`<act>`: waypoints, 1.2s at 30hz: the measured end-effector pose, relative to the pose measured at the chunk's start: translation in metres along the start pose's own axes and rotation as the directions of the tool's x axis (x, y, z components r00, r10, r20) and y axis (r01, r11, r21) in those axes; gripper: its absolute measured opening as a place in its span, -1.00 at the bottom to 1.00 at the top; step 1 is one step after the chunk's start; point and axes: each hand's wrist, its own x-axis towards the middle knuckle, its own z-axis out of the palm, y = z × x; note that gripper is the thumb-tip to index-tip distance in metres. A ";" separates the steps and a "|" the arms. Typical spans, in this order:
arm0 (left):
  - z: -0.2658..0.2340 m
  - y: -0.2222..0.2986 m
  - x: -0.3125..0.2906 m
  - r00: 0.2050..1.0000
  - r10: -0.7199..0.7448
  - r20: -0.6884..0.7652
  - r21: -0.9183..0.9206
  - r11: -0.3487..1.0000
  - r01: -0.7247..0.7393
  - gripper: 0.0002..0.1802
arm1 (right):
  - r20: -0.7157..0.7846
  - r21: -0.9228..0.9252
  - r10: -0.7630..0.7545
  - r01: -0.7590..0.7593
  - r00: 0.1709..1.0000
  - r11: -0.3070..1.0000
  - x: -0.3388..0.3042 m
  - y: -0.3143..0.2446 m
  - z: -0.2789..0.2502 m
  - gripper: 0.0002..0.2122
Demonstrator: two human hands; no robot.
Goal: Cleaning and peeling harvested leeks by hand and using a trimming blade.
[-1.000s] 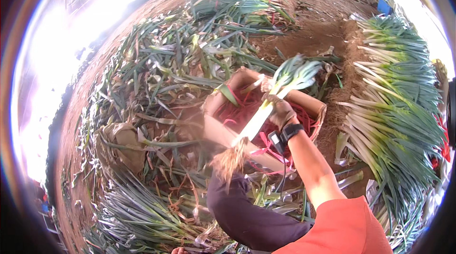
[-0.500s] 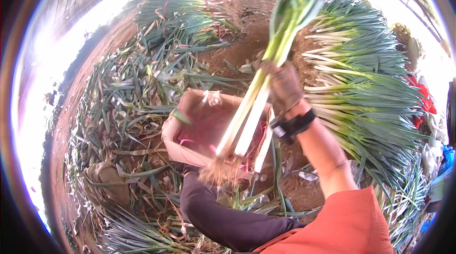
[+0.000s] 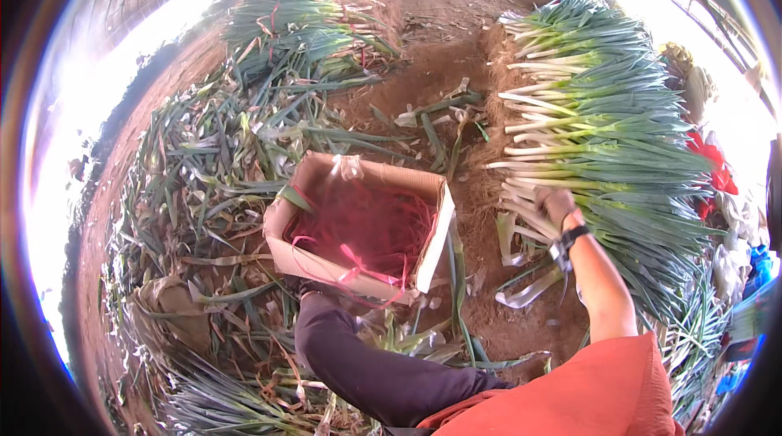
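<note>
A long row of leeks (image 3: 607,138) is lying on the ground (image 3: 517,334) to the person's right, the white stems pointing left toward the middle and the green leaves fanning out to the right. The right hand (image 3: 555,204) is reaching in among the pale stems near the row's closer end and is touching them; one cannot tell whether its fingers are gripping any. A dark band (image 3: 576,234) is circling that wrist, and an orange-red sleeve (image 3: 570,391) is covering the upper arm. The left hand is lying outside the view, so its state is not showing. Left of the row, a cardboard box (image 3: 305,263) is standing open, holding a tangle of red string (image 3: 371,220). A dark-trousered leg (image 3: 366,363) is bending just below it. Loose leaves (image 3: 220,147) are covering the ground farther left, and more leeks (image 3: 297,24) are resting beyond them.
</note>
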 end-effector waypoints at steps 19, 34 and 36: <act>-0.126 0.016 -0.019 0.941 0.333 -0.060 -0.181 0.923 -0.339 -0.81 | 0.764 0.622 -0.462 -0.324 0.451 0.713 -0.105 -0.479 0.104 -0.72; -0.173 -0.023 -0.049 0.927 0.283 -0.246 -0.459 0.809 -0.368 -0.83 | 0.940 -0.047 -0.231 0.763 0.253 0.644 -0.281 -0.452 0.506 -0.72; -0.174 -0.030 -0.052 0.930 0.262 -0.257 -0.469 0.808 -0.357 -0.83 | 0.943 -0.176 -0.098 0.730 0.317 0.661 -0.302 -0.439 0.515 -0.70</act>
